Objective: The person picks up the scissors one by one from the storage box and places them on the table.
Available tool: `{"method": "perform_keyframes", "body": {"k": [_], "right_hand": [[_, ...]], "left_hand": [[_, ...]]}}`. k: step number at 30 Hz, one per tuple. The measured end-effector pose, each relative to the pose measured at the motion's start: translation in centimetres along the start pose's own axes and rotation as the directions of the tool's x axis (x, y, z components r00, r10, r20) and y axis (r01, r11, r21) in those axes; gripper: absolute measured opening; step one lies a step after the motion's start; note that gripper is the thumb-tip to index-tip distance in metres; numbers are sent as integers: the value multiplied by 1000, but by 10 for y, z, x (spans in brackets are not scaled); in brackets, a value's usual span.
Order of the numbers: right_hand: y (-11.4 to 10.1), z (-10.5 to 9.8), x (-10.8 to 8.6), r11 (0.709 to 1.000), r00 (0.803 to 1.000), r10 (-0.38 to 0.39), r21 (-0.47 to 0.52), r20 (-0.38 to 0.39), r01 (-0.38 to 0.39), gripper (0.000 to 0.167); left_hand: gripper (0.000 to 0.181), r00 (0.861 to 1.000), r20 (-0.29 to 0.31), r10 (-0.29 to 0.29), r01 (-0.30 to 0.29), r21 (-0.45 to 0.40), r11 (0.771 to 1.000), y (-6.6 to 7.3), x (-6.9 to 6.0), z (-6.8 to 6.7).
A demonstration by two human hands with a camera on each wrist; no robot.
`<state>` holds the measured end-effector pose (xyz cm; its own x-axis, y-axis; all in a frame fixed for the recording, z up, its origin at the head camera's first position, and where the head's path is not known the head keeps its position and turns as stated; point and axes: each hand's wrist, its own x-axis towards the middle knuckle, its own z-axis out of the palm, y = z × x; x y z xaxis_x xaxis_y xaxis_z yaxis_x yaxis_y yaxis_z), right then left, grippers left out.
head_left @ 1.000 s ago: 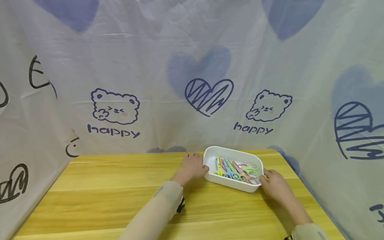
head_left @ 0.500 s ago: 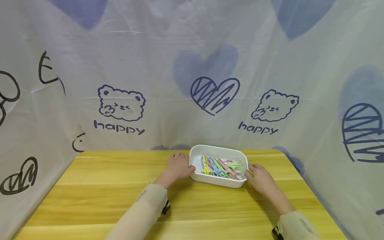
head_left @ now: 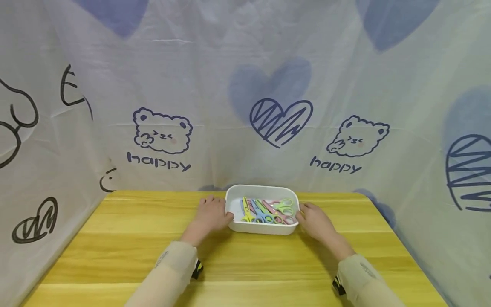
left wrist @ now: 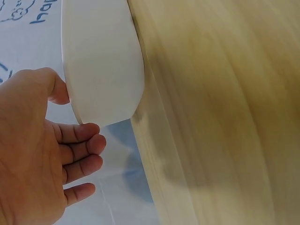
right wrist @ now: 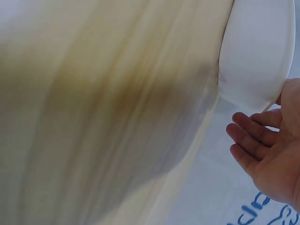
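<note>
A white plastic tray (head_left: 262, 229) stands at the back middle of the table with several children's scissors (head_left: 264, 213) in it, in yellow, blue, green and pink. At its left end my left hand (head_left: 211, 215) pinches the rim, the thumb on the near side. In the left wrist view, the thumb and index finger meet the tray's wall (left wrist: 103, 61) while the other fingers are bent loosely below. My right hand (head_left: 316, 219) pinches the opposite end. The right wrist view has its fingers (right wrist: 253, 136) beside the tray's end, with the thumb tip partly hidden behind the rim.
The wooden table (head_left: 245, 264) runs under both forearms toward the viewer. A pale curtain (head_left: 222, 149) printed with hearts and bears hangs right behind the table's back edge and on both sides.
Both hands have slid the tray with the scissors leftward along the back of the table, and it has turned to lie straighter with the back edge. The head view has shifted slightly.
</note>
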<state>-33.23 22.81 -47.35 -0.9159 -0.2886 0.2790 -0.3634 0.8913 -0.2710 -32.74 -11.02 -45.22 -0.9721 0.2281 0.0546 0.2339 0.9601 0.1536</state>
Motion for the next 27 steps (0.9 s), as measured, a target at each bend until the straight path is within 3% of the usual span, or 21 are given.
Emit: {"method": "perform_keyframes", "body": {"k": [7, 18, 27], "right_hand": [[-16, 10, 16, 999, 999, -49, 4, 2, 49, 39], [-33, 25, 23, 997, 997, -75, -2, 2, 75, 37], [-45, 26, 27, 998, 998, -61, -3, 5, 61, 40]], "left_hand": [[53, 999, -21, -35, 35, -1, 999, -19, -11, -5], [53, 998, -57, -19, 18, -14, 1000, -48, -27, 0], [43, 997, -73, -28, 24, -55, 998, -63, -34, -7]]}}
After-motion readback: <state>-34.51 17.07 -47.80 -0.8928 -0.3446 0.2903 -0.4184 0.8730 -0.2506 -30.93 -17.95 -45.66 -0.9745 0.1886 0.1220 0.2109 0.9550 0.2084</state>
